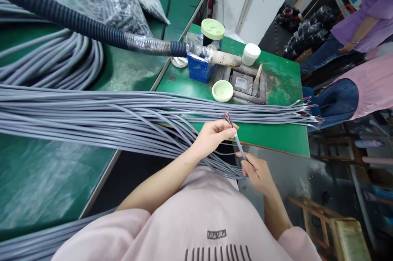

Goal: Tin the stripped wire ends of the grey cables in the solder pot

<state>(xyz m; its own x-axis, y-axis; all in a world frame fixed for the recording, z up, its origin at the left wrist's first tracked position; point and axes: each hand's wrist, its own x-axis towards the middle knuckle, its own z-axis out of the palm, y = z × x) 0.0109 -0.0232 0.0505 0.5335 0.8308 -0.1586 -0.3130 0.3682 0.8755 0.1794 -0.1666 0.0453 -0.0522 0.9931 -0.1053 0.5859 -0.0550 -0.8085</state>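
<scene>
A grey multi-core cable [239, 146] runs between my two hands, its stripped end pointing up and away from me. My left hand [215, 134] pinches that end, where thin coloured wires [227, 118] fan out past the fingers. Lower down, my right hand [255, 171] is closed round the grey jacket. Behind them a long bundle of grey cables [172, 103] lies across the green bench, with stripped wire ends [307, 111] at its right. More cables droop from the bench edge below my left hand.
On the green bench [279, 85] stand a small solder pot [244, 82], a pale green lid [222, 91], a white jar [251, 54], a green-lidded jar [213, 29] and a blue box [199, 68]. A ribbed hose [92, 25] crosses above. Co-workers are at the right; a wooden stool [322, 216] stands below.
</scene>
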